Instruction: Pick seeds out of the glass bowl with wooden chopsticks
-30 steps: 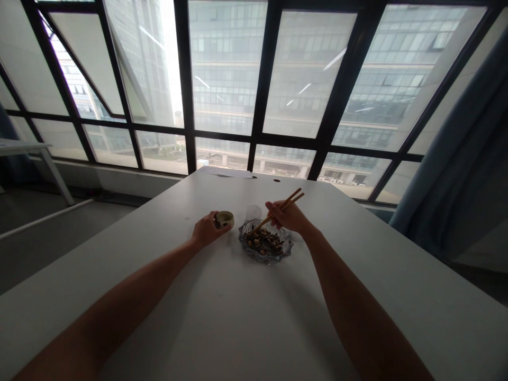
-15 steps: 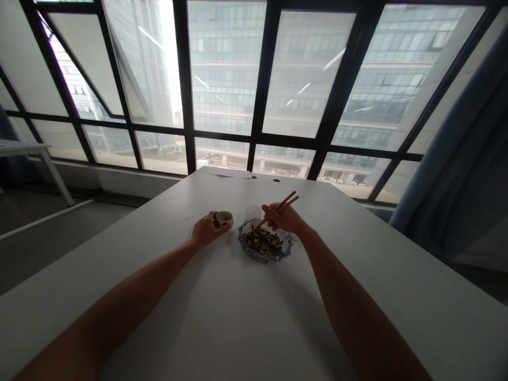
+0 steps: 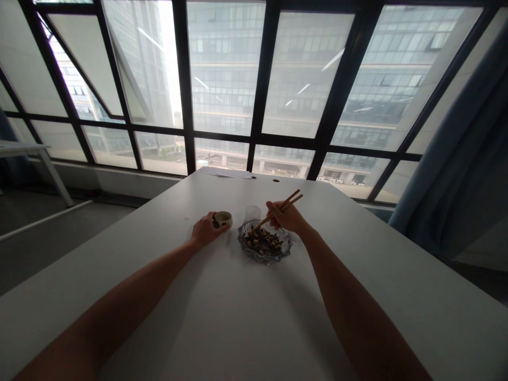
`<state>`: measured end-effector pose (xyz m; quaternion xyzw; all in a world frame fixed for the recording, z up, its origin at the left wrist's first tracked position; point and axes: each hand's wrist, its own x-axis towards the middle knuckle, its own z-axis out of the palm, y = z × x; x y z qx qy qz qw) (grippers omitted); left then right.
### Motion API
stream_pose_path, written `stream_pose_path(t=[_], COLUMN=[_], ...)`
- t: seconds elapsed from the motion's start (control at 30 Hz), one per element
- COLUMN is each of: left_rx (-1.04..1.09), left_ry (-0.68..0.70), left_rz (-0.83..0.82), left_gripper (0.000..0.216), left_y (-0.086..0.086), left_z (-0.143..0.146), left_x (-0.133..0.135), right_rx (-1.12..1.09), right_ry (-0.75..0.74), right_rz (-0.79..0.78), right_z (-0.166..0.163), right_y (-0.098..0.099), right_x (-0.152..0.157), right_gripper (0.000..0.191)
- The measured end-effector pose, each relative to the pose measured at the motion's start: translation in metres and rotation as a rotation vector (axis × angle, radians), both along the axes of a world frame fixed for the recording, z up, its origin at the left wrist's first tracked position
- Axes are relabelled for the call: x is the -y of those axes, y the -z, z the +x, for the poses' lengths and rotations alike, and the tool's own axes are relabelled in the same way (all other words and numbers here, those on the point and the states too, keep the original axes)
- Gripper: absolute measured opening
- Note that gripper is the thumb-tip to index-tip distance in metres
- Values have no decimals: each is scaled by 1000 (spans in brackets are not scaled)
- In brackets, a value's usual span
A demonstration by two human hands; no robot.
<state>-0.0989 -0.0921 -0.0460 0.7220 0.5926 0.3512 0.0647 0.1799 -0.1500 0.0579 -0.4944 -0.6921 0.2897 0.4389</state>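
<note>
My left hand (image 3: 206, 230) is wrapped round a small pale cup (image 3: 224, 217) with dark marks on its side, at the middle of the table. A pair of wooden chopsticks (image 3: 292, 197) is gripped in my right hand (image 3: 286, 216). Their tips reach down into a clear, wavy-rimmed glass bowl (image 3: 264, 259). Inside the bowl lies a heap of small brown and tan pieces (image 3: 262, 243), too small to name surely. Whether the chopstick tips pinch a piece cannot be made out. Just behind the bowl stands a clear plastic cup (image 3: 253, 212).
The white table (image 3: 222, 317) stretches toward the large windows (image 3: 226, 69). White papers (image 3: 228, 173) lie at its far edge, near a dark round hole (image 3: 275, 180). A blue curtain (image 3: 456, 153) hangs at the right; another white table (image 3: 24, 148) stands at the left.
My right hand and the upper ends of the chopsticks have shifted slightly to the right. The chopstick tips are still in the bowl. My left hand and the small cup are nearly unmoved.
</note>
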Motion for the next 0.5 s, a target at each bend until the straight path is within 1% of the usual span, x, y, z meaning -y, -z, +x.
stream_pose_path(t=[0.17,0.33,0.4,0.5], left_rx=[-12,-38,-33,-20], left_ry=[-3,-25,-16,2], left_rz=[-11,-21,11,114], left_gripper=[70,73,80,84], left_y=[2,5,2,-10], left_z=[1,0,-1,3], left_x=[-1,-2,-4,-7], right_rx=[-119,-253,-275,-261], right_ry=[136,316,351,330], right_rz=[1,46,82,161], right_z=[6,25,33,38], right_y=[-3,-7,-11,-17], right_x=[-8,-16,-15,-11], right_gripper=[54,53,51,53])
